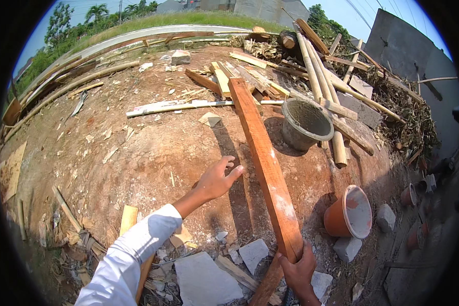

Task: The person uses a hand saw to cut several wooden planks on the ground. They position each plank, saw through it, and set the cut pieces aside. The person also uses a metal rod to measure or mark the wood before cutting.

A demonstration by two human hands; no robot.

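Note:
A long reddish-brown wooden beam (264,158) slants up and away from me through the middle of the view. My right hand (299,270) grips its near end, fingers wrapped around the edge. To the left of the beam, my left hand (218,178) hovers with fingers spread, touching nothing. Its white sleeve (137,250) comes in from the lower left. Another reddish piece of wood (268,285) lies below my right hand, partly hidden by it.
Right of the beam stand a grey bucket (307,125) and a tilted orange bucket (348,211). Broken pale slabs (206,280) lie near my feet. Bamboo poles (316,71) and scrap timber are heaped at the far right, beside a grey wall (408,56). A white pole (176,107) crosses the dirt.

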